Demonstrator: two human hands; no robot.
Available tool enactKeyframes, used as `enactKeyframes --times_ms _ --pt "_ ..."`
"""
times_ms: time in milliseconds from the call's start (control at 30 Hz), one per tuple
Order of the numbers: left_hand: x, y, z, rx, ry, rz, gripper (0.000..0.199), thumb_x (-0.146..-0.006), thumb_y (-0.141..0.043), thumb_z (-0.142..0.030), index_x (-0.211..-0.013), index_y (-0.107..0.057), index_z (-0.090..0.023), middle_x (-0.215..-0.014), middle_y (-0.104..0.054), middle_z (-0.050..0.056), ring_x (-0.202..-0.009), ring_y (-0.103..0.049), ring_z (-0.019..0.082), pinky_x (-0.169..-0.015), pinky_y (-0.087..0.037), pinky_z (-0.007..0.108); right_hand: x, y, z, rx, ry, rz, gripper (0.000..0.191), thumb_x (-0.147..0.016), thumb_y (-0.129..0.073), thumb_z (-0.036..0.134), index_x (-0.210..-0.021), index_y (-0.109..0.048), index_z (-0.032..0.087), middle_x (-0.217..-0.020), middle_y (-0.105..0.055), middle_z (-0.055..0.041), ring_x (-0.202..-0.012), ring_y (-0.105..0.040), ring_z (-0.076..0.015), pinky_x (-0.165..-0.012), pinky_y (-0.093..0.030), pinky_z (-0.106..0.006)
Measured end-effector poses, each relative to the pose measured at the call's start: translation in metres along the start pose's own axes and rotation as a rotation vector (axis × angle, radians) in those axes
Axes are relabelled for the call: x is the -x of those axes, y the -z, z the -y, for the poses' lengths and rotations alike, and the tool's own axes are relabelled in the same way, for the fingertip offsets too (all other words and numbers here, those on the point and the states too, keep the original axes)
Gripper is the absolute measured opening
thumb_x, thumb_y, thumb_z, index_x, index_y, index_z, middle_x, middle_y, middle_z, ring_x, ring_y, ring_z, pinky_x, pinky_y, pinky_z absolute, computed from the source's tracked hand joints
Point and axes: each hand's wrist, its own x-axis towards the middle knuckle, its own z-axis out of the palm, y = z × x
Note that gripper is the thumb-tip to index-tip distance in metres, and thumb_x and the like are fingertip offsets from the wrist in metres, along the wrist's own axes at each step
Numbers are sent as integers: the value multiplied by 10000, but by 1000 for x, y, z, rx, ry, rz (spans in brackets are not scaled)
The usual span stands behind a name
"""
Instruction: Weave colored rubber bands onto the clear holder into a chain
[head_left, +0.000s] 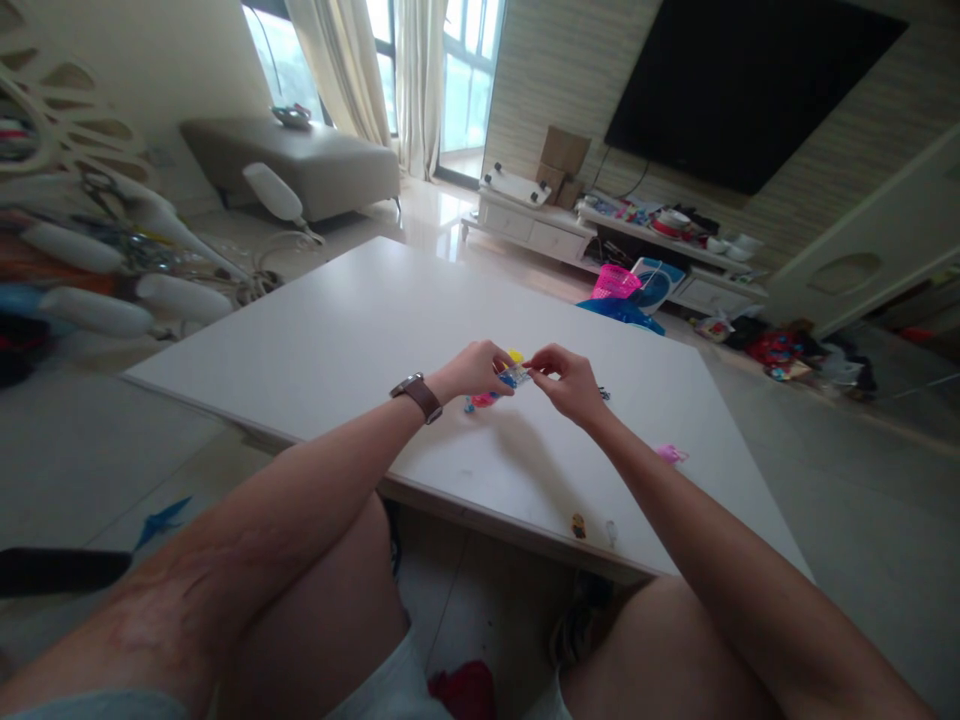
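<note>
Above the white table (465, 300), my left hand (480, 368) is closed on a small clear and blue plastic piece (514, 376). The fingertips of my right hand (564, 380) are pinched at the right end of that same piece. Something yellow (515, 356) shows just behind it; whether it is joined on, I cannot tell. Below my left hand lie small pink and blue pieces (484, 400) on the tabletop. A small black striped item (604, 393) is beside my right wrist, partly hidden.
A pink toy piece (671, 454) lies beyond my right forearm. A small yellow-brown figure (578, 526) and a clear piece (611, 532) are by the near table edge. A pink basket (616, 282) stands past the far edge, and a lamp with white shades (184, 297) at left.
</note>
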Motion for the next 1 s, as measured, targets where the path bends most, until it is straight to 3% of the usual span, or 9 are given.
enactKeyframes --times_ms 167,300,467,567,667,767,867,1000 --pt "-1 2 0 62 39 -20 410 -574 -835 -285 -953 -789 -135 -781 -747 53 -694 -662 173 -610 -488 251 0 -1 -5 -41 1 -154 49 -807 -636 229 -835 -629 190 -842 -707 -33 -784 -673 -176 -752 -574 -325" --pt "-2 8 -1 174 24 -55 340 -577 -826 -256 -886 -775 -122 -807 -746 66 -708 -666 169 -609 -495 244 0 1 -1 -9 38 -98 76 -830 -638 248 -880 -647 192 -884 -694 -31 -825 -664 -175 -742 -561 -311" --pt "-5 22 1 326 16 -276 333 -636 -808 -300 -897 -735 -108 -861 -739 88 -753 -677 162 -647 -520 243 2 -3 -6 101 45 -73 77 -861 -599 207 -874 -673 188 -899 -687 -40 -817 -645 -167 -691 -530 -283" --pt "-5 27 3 295 26 -359 346 -616 -817 -291 -896 -726 -110 -850 -737 86 -759 -680 168 -656 -537 251 11 -22 -25 142 -73 149 63 -809 -638 130 -812 -678 178 -806 -698 -30 -731 -646 -156 -681 -534 -283" --pt "-5 30 3 257 33 -420 354 -624 -804 -290 -926 -729 -122 -848 -739 80 -769 -689 175 -664 -545 256 20 -55 -45 146 -98 284 149 -773 -723 134 -916 -705 173 -935 -726 -67 -826 -667 -183 -743 -551 -315" --pt "-4 31 -1 206 34 -427 329 -620 -789 -266 -913 -734 -127 -824 -738 70 -760 -692 177 -661 -541 255 22 -91 -57 156 -16 297 337 -722 -798 141 -1043 -711 196 -1097 -716 -91 -991 -649 -222 -900 -527 -380" --pt "-1 32 -5 160 21 -424 313 -611 -771 -236 -903 -733 -131 -804 -735 57 -752 -687 172 -659 -534 248 17 -115 -62 161 9 290 231 -768 -759 119 -976 -744 218 -994 -735 -63 -944 -641 -215 -913 -505 -377" --pt "0 31 -3 45 18 -361 320 -600 -764 -243 -901 -746 -136 -803 -735 56 -723 -665 166 -643 -512 250 12 -127 -66 168 40 289 153 -833 -670 83 -826 -761 206 -884 -726 -52 -866 -641 -197 -843 -495 -322"
